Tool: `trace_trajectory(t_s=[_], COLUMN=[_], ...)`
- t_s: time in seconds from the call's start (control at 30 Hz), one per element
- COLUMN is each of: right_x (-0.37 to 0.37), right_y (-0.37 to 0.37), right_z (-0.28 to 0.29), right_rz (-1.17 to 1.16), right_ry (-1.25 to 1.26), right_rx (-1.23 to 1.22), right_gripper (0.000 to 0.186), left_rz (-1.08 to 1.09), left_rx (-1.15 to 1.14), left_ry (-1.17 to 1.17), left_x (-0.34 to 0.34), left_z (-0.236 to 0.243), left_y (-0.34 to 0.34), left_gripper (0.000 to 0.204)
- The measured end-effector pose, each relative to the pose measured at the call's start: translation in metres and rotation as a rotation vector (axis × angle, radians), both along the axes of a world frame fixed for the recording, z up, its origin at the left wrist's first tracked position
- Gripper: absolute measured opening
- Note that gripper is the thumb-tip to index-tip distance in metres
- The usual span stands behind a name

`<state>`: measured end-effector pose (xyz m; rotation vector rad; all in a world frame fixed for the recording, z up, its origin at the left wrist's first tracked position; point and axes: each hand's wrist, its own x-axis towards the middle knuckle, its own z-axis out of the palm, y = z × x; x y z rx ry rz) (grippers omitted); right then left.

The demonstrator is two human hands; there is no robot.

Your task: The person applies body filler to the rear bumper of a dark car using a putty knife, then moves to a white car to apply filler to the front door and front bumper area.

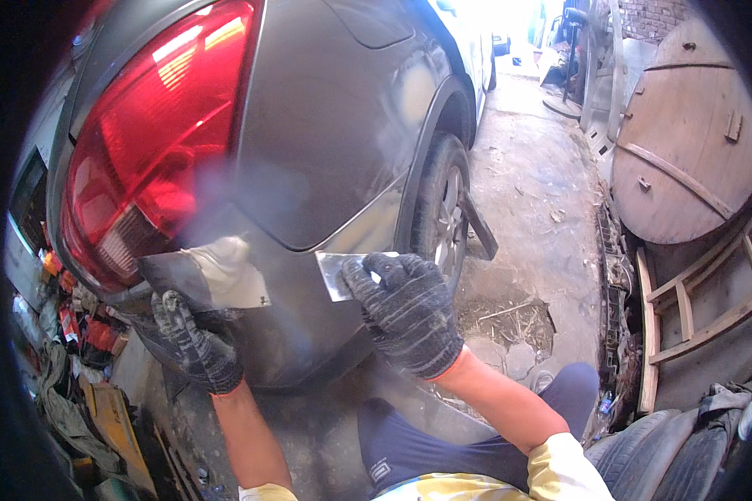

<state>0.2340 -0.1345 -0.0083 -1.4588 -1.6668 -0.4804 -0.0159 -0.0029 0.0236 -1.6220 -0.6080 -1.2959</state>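
Note:
My left hand (pixel 194 342), in a dark striped knit glove, is closed on the lower edge of a dark flat mixing board (pixel 171 275). A smear of pale filler putty (pixel 232 271) covers the board's right part. My right hand (pixel 409 313), gloved alike, grips a shiny flat metal putty spreader (pixel 332 275) that points left. Both hands are in front of the rear corner of a grey car (pixel 322 159); whether the spreader touches the bodywork, I cannot tell. Above the board is the red tail light (pixel 163 138). Pale patches mark the paint near the wheel arch.
The car's rear wheel (pixel 447 204) has a dark bar (pixel 480 225) leaning by it. A broken hole with debris (pixel 514 326) is in the concrete floor. On the right are a round wooden board (pixel 689 142), a wooden frame (pixel 693 321) and old tyres (pixel 668 455). Clutter (pixel 75 326) lies at left.

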Motion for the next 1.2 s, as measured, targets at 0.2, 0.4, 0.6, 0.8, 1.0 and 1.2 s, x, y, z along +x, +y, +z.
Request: trace_trajectory(t_s=[0.2,0.4,0.6,0.8,1.0,1.2], right_x=[-0.01,-0.014,-0.003,0.024,0.032,0.024], right_y=[0.011,0.017,0.021,0.004,-0.035,-0.046], right_z=[-0.003,-0.007,-0.012,-0.008,-0.033,-0.067], right_rz=[0.026,-0.059,-0.059,-0.154,0.689,0.81], right_ry=[0.021,-0.053,-0.11,0.047,1.433,1.275], right_rx=[-0.005,0.072,0.114,0.074,-0.198,-0.557], right_gripper=[0.052,0.038,0.047,0.05,0.03,0.047], left_rz=[0.019,0.002,-0.01,-0.064,-1.333,-1.311], left_rx=[0.002,-0.023,-0.023,-0.049,-1.475,-1.672], left_ry=[0.011,-0.003,-0.009,0.028,-0.63,-0.42], left_x=[0.002,-0.001,0.002,-0.004,0.004,0.057], left_z=[0.0,-0.004,-0.001,-0.012,-0.084,-0.133], left_y=[-0.004,-0.001,-0.001,0.001,-0.025,-0.077], left_gripper=[0.04,0.038,0.039,0.034,0.039,0.03])
